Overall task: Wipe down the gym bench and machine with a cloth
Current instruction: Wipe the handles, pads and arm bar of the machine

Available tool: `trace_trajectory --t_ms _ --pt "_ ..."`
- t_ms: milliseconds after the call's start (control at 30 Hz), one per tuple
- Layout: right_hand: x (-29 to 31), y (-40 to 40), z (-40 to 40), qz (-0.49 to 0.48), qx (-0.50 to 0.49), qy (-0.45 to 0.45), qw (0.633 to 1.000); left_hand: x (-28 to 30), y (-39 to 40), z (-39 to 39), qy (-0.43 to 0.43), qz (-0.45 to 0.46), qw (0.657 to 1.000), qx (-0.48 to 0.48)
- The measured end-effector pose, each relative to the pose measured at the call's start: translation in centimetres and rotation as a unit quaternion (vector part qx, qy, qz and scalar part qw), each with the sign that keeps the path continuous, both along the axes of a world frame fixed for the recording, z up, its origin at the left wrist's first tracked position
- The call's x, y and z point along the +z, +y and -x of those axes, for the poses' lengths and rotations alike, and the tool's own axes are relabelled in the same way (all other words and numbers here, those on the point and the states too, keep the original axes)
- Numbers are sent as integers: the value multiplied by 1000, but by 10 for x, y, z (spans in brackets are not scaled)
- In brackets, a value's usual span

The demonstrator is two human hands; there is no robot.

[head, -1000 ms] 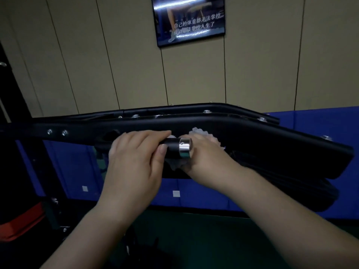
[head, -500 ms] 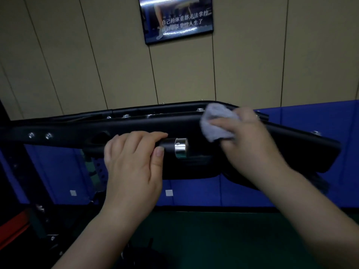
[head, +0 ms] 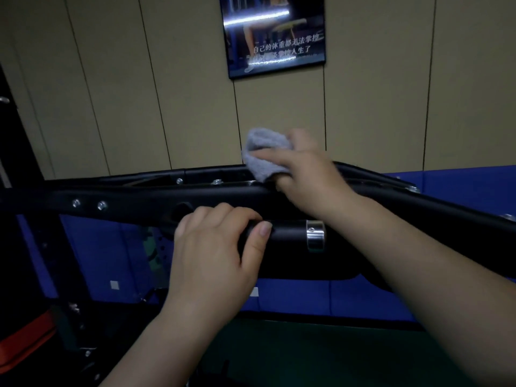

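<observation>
A black machine arm (head: 125,196) with bolts runs across the view at chest height. A black padded part (head: 296,263) hangs under it. My left hand (head: 215,252) grips a black handle (head: 290,234) that ends in a chrome ring. My right hand (head: 304,171) holds a bunched grey cloth (head: 264,155) and presses it on the upper rear edge of the arm, above and right of the handle.
Blue wall padding (head: 460,191) lines the lower wall behind the machine. A framed poster (head: 273,34) hangs on the beige panel wall. A black upright frame (head: 25,219) and an orange part (head: 25,339) stand at the left. Dark green floor lies below.
My right hand has lifted the cloth from beside the handle's end up onto the top rear edge of the arm. My left hand has stayed on the handle.
</observation>
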State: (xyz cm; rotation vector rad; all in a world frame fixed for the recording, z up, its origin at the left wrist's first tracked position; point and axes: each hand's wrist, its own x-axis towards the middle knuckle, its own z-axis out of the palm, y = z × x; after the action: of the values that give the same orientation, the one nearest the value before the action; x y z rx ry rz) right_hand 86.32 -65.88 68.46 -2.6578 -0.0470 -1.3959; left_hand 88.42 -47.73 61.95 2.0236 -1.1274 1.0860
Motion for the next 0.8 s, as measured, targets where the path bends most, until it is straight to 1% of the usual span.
trace_trajectory --t_ms 33,100,133,167,267,367,433,500,567,600,633,667,700,733,800 --pt "5 5 -15 37 -18 71 997 0 0 -1 -6 -2 1000 4" --pt "11 13 -38 105 -58 198 973 0 -1 -2 -12 -7 1000 9" --pt "13 17 -45 107 -64 239 963 0 -1 -3 -13 -7 1000 10" --pt "16 18 -49 96 -60 259 959 0 -1 -3 -13 -7 1000 10" --pt "22 13 -48 68 -28 273 959 0 -1 -4 -14 -5 1000 11" --pt "27 -5 -31 -3 -10 293 956 0 0 -4 -14 -8 1000 12" --pt "34 -27 -15 -44 -36 309 949 -1 1 -4 -13 -13 1000 13" --pt "43 -51 3 -63 -95 322 940 -1 0 -3 -11 -15 1000 15" --pt "53 -71 18 -91 -135 279 946 -1 -1 -3 -12 -18 1000 21" --pt "58 -77 22 -106 -135 230 958 -1 -2 -2 -13 -18 999 24" --pt "61 -79 25 -121 -110 177 971 -1 -2 -2 -13 -17 999 26" --pt "63 -77 25 -133 -64 144 978 -1 -2 -1 -13 -16 999 29" --pt "63 -68 24 -146 -19 141 979 0 -3 0 -12 -16 999 31" --pt "60 -58 21 -146 11 171 974 1 -3 1 -11 -19 999 34" --pt "45 -38 11 -104 35 276 955 3 -3 4 -5 -28 999 40"
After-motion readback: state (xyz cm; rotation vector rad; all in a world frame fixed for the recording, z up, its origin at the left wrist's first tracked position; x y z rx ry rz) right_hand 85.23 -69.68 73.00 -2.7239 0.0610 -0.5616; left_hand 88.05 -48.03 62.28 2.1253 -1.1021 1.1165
